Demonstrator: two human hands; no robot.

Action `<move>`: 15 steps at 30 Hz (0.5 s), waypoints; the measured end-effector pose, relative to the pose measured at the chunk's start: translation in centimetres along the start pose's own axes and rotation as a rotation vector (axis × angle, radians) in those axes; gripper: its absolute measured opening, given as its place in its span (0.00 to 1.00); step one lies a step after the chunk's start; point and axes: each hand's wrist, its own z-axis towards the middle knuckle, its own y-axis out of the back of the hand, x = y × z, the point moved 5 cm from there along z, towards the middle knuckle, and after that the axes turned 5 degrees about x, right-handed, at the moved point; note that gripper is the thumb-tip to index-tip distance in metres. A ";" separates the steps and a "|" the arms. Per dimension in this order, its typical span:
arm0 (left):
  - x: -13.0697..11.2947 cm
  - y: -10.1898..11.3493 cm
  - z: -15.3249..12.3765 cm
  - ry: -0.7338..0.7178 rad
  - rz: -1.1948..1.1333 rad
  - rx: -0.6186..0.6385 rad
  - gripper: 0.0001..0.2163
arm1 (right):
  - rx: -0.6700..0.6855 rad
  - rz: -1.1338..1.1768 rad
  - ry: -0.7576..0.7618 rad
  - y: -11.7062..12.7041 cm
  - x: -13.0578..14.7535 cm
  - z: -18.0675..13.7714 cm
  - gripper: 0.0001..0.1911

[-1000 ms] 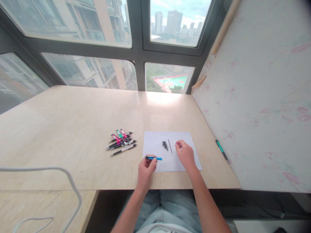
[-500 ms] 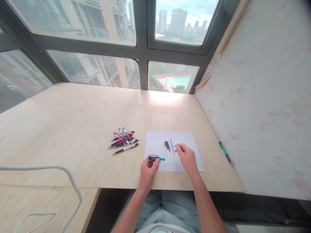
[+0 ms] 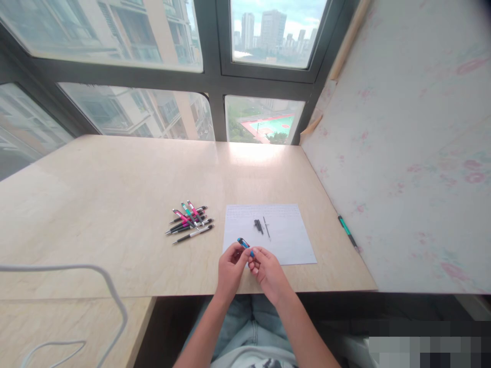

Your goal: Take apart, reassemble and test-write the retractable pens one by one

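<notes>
Hands meet at the near edge of the table (image 3: 115,204), seen from the head camera. The left hand (image 3: 230,268) pinches the blue pen barrel (image 3: 245,245) at its near end, and the right hand (image 3: 268,271) closes its fingertips on the same barrel from the right. The barrel's long axis runs up and to the left, away from both hands. Beyond it, on the paper sheet (image 3: 291,240), lie the small black pen parts (image 3: 258,225) and a thin refill (image 3: 266,228). The pile of pens (image 3: 190,221) lies well to the left; a teal pen (image 3: 347,232) rests by the wall.
</notes>
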 end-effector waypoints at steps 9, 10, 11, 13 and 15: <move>0.0 0.2 0.1 0.007 0.007 -0.001 0.10 | 0.015 -0.216 0.099 0.1 1.0 -0.4 0.14; 0.0 0.2 0.1 0.010 0.010 0.001 0.10 | 0.012 -0.322 0.136 0.2 1.5 -0.5 0.13; 0.0 0.2 0.1 0.012 0.013 0.003 0.10 | 0.009 -0.440 0.175 0.3 2.0 -0.6 0.12; 0.0 0.1 0.2 0.013 0.012 0.018 0.10 | 0.010 -0.670 0.242 0.4 2.9 -0.9 0.09; 0.0 -0.2 0.2 0.007 0.016 0.046 0.10 | 0.025 -0.836 0.292 0.4 3.7 -1.2 0.07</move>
